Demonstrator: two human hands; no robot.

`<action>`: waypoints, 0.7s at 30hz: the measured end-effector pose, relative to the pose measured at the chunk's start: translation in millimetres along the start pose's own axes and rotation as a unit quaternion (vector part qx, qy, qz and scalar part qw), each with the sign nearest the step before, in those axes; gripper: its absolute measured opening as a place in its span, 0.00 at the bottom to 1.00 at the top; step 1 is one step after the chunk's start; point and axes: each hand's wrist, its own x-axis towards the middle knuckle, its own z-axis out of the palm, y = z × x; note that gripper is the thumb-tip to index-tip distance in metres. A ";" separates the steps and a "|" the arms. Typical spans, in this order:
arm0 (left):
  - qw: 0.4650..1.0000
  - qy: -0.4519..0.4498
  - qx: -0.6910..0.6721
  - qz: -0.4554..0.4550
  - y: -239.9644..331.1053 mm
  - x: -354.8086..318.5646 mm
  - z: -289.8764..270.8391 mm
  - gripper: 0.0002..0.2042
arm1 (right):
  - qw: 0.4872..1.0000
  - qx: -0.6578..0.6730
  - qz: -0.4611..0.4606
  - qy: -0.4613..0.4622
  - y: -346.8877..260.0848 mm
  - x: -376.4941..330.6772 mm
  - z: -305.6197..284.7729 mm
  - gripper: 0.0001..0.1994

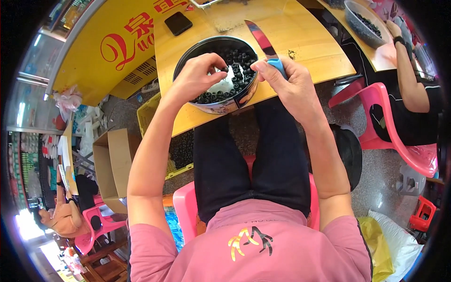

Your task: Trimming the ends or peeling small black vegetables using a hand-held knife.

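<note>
A round tin (221, 107) stands at the near edge of the wooden table, with many small black ring-shaped parts (242, 61) inside it. My left hand (199, 75) is over the tin's left side, thumb and forefinger closed on one small black ring-shaped part (225, 69). In my right hand (293, 89), raised beside the tin's right rim, is a knife (260, 38) with a blue handle. Its blade points up and away to the left, apart from the black part. My right fingers partly hide the handle.
A black phone (178, 23) lies on the wooden table (314, 42) at the back left. Beneath the table is a yellow crate (181, 171) of black parts, beside a cardboard box (112, 160). At right, another person's arm (408, 75) reaches toward a basin (366, 28); a pink chair (390, 113) stands there.
</note>
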 end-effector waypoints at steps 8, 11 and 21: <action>0.864 0.111 -0.484 -0.076 57.8 -47.8 -7.4 0.11 | 0.996 0.072 0.034 -0.039 -2.1 -6.6 21.3 0.12; 0.870 0.175 -0.457 -0.062 66.7 -56.6 -0.6 0.10 | 0.993 0.090 0.057 -0.046 -1.4 -10.0 27.9 0.12; 0.930 0.285 -0.230 0.037 77.5 -68.2 7.6 0.09 | 0.972 0.205 0.091 -0.064 -12.2 -16.4 43.5 0.11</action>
